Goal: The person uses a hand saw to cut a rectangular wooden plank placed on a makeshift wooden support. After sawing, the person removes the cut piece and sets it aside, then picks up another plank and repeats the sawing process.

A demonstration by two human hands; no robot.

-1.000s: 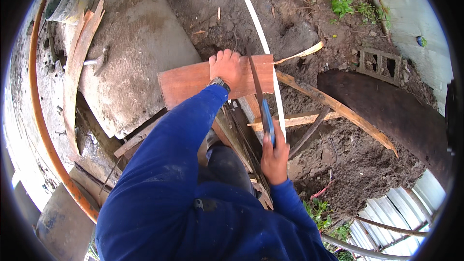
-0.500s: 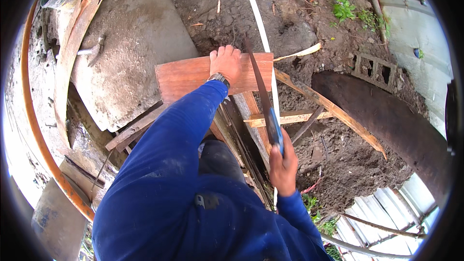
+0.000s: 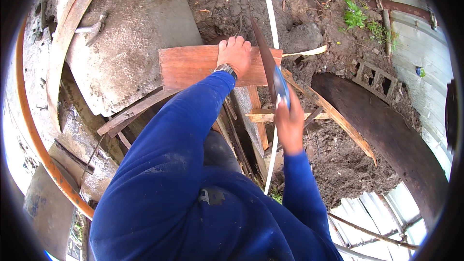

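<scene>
My left hand (image 3: 234,58), with a watch at the wrist, grips the reddish wooden board (image 3: 188,63), its fingers bent at the far edge. The board lies crosswise over a bundle of timber pieces (image 3: 251,121). My right hand (image 3: 290,123) is closed round the blue handle of a handsaw (image 3: 264,53), whose dark blade lies across the board near its right end, to the right of my left hand. A white strip (image 3: 270,7) runs under the board, and a pale splinter (image 3: 307,51) sticks out at the right.
A concrete slab (image 3: 130,24) holds a hammer (image 3: 94,29) and loose planks (image 3: 67,53). An orange pipe (image 3: 53,166) curves at left. At right are a long dark board (image 3: 367,116), a concrete block (image 3: 374,79), a slanted stick (image 3: 353,135), plants (image 3: 357,14) and metal sheeting (image 3: 420,58).
My right hand and the saw have moved up and slightly right, toward the board. My left hand stays on the board. The whole view has shifted a little.
</scene>
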